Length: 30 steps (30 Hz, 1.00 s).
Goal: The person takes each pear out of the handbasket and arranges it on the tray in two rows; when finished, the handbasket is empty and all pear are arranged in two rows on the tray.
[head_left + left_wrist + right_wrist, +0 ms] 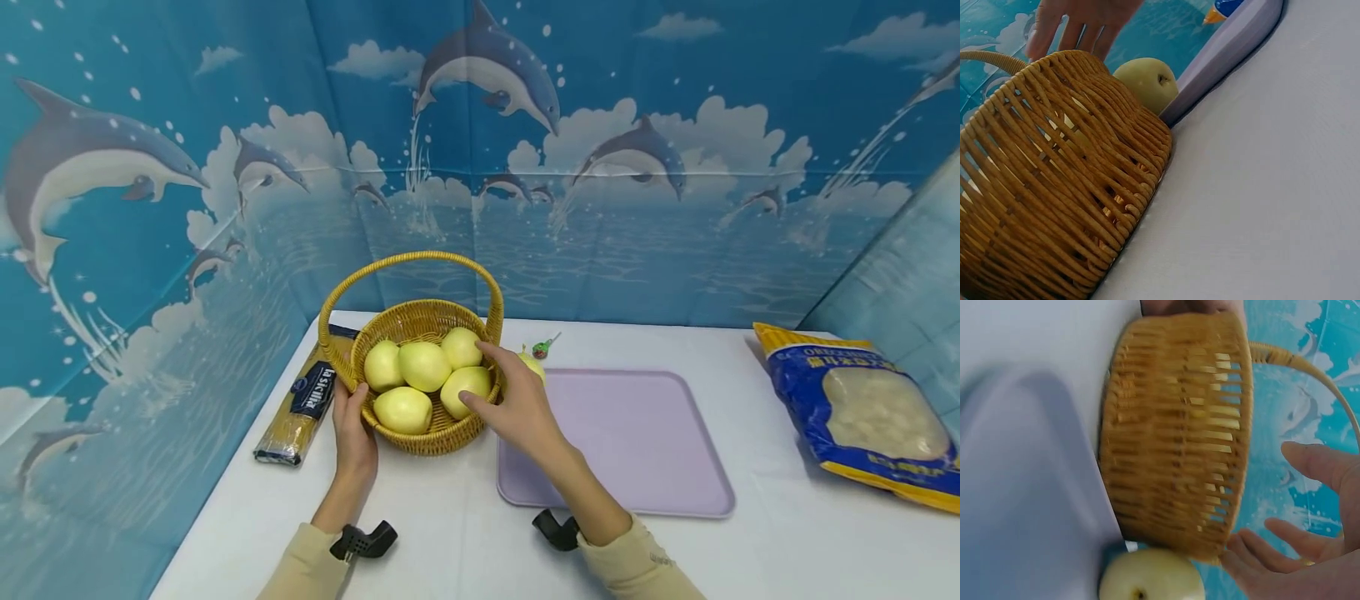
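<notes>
A wicker basket with a tall arched handle stands on the table and holds several yellow-green apples. My left hand grips its left side near the foot of the handle, the thumb at the rim. My right hand reaches over the right rim with thumb and fingers spread apart, above the right-hand apples in the basket. In the right wrist view, that hand has its fingertips close to the rim. One more apple sits outside, between the basket and the lilac tray, partly hidden by my right hand in the head view.
A pack of spaghetti lies left of the basket, partly behind it. Behind the tray is a small wrapped lollipop. A large blue and yellow bag lies at the far right. A dolphin-print curtain borders the table's back edge.
</notes>
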Tool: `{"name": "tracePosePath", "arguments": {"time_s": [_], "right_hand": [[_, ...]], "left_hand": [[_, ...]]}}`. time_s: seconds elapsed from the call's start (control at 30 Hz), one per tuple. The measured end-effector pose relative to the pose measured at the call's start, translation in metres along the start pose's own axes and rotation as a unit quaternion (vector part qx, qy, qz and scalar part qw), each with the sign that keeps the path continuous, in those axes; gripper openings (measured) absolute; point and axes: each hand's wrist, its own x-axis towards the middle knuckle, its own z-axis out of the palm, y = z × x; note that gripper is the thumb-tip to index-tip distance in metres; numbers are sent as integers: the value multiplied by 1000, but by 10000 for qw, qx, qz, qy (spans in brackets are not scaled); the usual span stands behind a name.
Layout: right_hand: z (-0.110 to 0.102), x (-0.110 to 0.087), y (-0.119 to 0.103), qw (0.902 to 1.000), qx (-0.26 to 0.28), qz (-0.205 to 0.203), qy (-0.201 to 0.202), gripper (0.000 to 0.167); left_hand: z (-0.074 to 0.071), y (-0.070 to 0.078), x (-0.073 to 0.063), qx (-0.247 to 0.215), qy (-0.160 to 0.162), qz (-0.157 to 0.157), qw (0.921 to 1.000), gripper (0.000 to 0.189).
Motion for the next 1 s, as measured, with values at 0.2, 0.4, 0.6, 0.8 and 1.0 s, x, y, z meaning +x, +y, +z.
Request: {"name": "tracePosePath", "arguments": {"time_s": [0.2,0.4,0.6,0.8,1.0], "right_hand": [[13,13,-10,9999,48,-8,-96,71],[25,33,-16,9995,-49,-39,-305,70],[35,47,-20,9970,-222,43,-736,72],[45,56,-25,9911,-665,92,-1153,77],[61,62,-22,9906,-857,153,-1058,75]], "left_hand": [[3,2,1,42,5,-31,10000,62],[8,2,4,6,-20,-44,10000,62],[11,2,4,-20,-106,12,9999,63],[8,1,4,15,-88,2,10000,64],[1,1,0,59,67,-12,10000,62]]}}
